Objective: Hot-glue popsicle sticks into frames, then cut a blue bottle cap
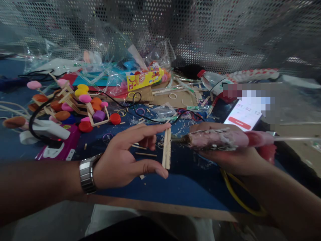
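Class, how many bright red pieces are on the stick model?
2 visible: one red piece at the right end of the stick model, another left of it. Others may be hidden.

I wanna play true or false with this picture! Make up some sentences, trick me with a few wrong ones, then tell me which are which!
1. The left hand holds a wooden piece by its two ends. True.
2. The right hand holds scissors. False: it holds a glue gun.
3. The bottle has a red cap. True.
4. The watch is on the right arm. False: it is on the left arm.
5. The phone has gone dark. False: it is lit up.
6. Rounded pink pieces are on the picture's left side. True.
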Demonstrator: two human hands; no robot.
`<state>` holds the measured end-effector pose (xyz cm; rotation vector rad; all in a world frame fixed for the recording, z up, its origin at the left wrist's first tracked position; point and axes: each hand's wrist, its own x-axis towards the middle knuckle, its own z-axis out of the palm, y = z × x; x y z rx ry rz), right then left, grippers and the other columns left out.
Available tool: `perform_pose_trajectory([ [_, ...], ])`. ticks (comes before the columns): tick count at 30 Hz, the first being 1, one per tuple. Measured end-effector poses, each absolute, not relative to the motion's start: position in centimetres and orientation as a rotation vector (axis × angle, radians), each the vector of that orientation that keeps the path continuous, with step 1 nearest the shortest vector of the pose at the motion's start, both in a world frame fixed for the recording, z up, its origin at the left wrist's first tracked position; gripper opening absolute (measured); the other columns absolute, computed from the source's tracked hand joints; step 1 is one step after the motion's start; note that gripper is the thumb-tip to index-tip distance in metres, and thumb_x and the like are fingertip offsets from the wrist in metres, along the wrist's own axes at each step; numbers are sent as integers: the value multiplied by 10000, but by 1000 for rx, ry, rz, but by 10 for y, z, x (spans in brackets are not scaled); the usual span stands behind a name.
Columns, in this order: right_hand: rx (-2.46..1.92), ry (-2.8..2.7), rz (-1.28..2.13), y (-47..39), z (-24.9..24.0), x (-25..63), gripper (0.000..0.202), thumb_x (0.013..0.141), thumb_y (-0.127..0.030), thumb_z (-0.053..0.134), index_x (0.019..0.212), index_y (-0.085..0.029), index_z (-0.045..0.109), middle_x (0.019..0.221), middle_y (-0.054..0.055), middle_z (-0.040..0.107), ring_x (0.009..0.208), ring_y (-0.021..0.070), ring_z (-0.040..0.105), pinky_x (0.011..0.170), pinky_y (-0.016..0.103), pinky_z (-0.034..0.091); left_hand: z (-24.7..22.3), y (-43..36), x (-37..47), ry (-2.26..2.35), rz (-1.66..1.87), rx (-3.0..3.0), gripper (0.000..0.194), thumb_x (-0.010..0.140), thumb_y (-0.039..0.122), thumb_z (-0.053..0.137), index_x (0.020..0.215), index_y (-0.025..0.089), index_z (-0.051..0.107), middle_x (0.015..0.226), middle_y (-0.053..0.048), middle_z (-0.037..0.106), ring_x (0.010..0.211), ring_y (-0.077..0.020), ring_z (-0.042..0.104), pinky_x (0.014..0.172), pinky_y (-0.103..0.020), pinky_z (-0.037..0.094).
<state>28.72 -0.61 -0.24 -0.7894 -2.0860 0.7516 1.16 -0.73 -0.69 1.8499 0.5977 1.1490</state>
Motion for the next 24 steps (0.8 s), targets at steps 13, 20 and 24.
perform_pose_trajectory([
  [13,-725,-2089,765,-4,-2,290,520,855,-28,690,1177,-430,759,1159,-75,826,1086,165,784,993,271,622,-6,-7,11,596,1137,1886,763,715,452,923,1415,267,681,839,-39,671,747,-163,567,699,-282,512],
  [20,-809,-2064,738,-6,-3,289,467,838,-38,696,1118,-404,772,1116,-49,836,1042,207,802,976,318,651,-5,-7,11,594,1135,1874,765,703,449,930,1406,274,687,833,-32,674,735,-160,570,682,-284,502],
  [24,-805,-2087,696,-6,-2,289,468,845,-48,696,1122,-418,771,1132,-55,834,1055,201,799,988,313,643,-5,-7,11,594,1140,1874,759,702,437,935,1402,276,690,834,-33,676,736,-165,579,677,-288,496],
])
